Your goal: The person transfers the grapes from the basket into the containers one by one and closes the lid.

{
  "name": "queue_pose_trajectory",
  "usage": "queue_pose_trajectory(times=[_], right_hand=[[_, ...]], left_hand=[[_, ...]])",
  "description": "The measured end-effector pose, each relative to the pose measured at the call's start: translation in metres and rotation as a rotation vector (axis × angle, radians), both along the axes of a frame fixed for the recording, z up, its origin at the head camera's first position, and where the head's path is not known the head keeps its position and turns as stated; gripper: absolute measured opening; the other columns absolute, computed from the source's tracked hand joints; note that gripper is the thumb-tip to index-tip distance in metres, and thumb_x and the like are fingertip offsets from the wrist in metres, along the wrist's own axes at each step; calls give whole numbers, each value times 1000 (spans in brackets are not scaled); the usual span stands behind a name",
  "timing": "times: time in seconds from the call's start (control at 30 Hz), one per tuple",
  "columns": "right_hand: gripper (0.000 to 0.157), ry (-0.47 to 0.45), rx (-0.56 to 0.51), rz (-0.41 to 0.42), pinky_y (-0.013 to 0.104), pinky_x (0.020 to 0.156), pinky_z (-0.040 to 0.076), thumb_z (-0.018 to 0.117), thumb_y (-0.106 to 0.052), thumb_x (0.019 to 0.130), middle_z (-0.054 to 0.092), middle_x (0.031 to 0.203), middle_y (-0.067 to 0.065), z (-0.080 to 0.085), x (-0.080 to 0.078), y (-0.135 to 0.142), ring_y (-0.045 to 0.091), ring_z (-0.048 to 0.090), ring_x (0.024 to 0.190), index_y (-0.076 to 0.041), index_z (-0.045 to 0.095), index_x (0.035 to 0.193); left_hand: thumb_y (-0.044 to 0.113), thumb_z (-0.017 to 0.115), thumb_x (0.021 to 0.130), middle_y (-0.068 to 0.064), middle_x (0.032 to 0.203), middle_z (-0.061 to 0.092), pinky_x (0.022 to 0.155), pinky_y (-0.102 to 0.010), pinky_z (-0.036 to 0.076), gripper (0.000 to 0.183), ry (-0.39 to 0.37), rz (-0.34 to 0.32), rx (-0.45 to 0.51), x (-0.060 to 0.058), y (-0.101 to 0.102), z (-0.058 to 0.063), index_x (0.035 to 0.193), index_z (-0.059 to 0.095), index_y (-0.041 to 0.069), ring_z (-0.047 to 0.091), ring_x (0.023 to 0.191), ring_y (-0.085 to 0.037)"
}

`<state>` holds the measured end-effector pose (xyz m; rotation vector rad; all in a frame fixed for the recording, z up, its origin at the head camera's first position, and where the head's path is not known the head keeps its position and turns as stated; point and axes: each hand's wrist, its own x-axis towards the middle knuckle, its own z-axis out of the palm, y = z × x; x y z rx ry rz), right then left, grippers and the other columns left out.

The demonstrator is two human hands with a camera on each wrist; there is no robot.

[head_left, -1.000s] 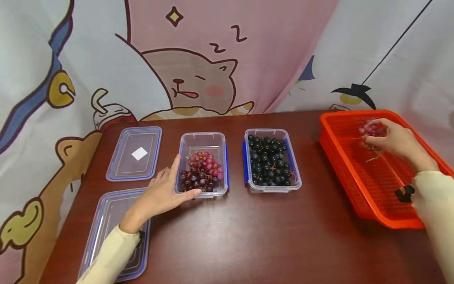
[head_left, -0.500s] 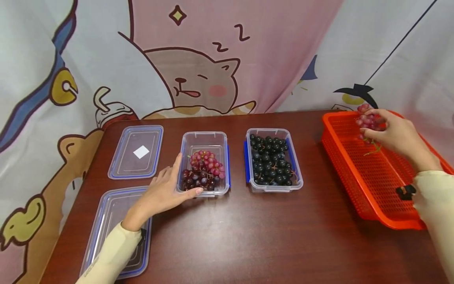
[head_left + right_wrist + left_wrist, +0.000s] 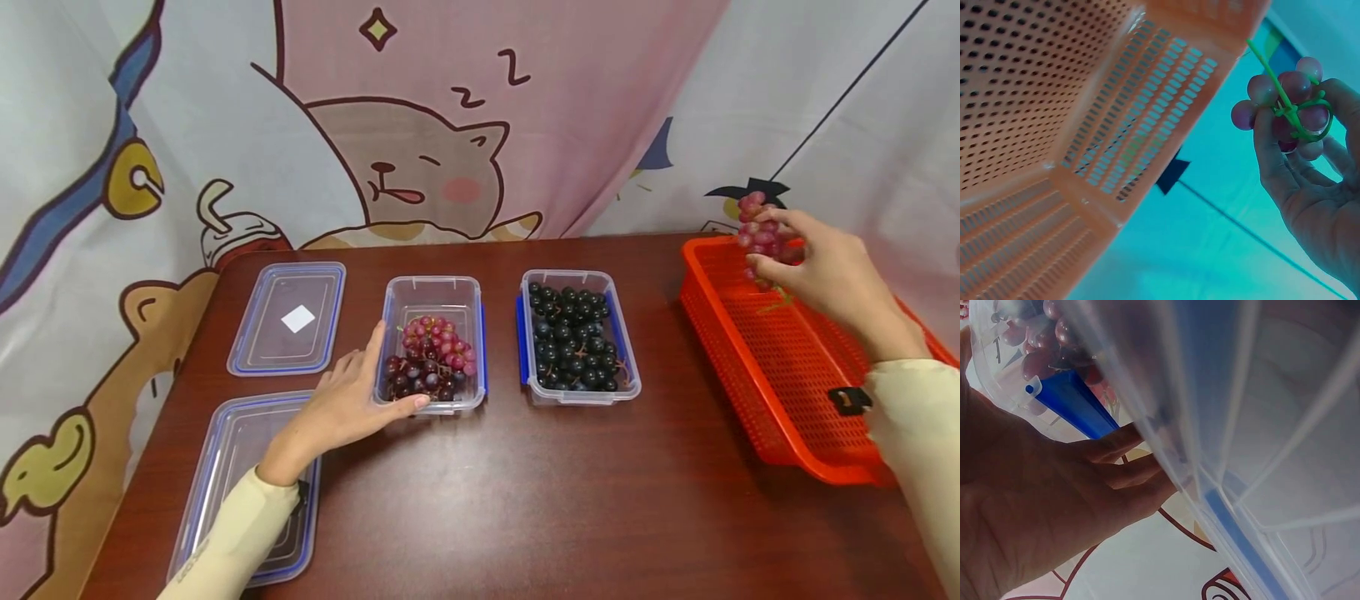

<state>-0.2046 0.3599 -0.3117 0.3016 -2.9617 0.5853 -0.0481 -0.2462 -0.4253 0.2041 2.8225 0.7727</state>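
My right hand (image 3: 828,267) pinches a small bunch of pink-red grapes (image 3: 759,237) above the far left rim of the orange basket (image 3: 750,392). A green stem (image 3: 1272,81) sticks out of the bunch in the right wrist view. On the left, my left hand (image 3: 348,404) rests with extended fingers and thumb against the side and near corner of a clear plastic container (image 3: 431,290). Inside that container lie pink grapes (image 3: 442,340) and darker red grapes (image 3: 420,379). A blue side clip (image 3: 1075,403) shows in the left wrist view.
Right of it stands a second clear container (image 3: 585,398) filled with black grapes (image 3: 566,342). Two clear lids with blue seals lie at the left: a smaller lid (image 3: 288,283) with a white label and a larger lid (image 3: 225,450) partly under my left forearm. A patterned curtain (image 3: 585,100) hangs behind the table (image 3: 487,500).
My right hand has lifted the bunch of grapes up from inside the basket and moved it slightly left, over the rim. The left hand keeps its place on the container.
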Motion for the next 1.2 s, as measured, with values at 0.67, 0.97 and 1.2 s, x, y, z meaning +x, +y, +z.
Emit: queue_pose_trajectory(times=[0.67,0.97,1.2], right_hand=[[67,127,60,178,16,72,42,81,-13,100,64,129,26,18,2,-60,44,61,106,-8,52,160],[71,169,40,261,57,87,57,83,-12,98,61,142,24,18,9,-94,44,58,119,-14,53,162],[72,217,13,319,61,86,57,85,-5,96,62,139,24,17,14,-114,41,60,117,-13,55,160]], left_hand=[[88,63,89,-35,172,22,119,-81,16,131,-12,13,4,0,1,0,176,-11,23,23,157,-58],[86,62,91,-37,171,25,118,-81,18,130,-3,8,8,1,1,2,176,-9,20,24,156,-58],[88,62,89,-36,171,25,119,-81,18,131,-7,11,6,1,1,1,176,-9,22,24,156,-58]])
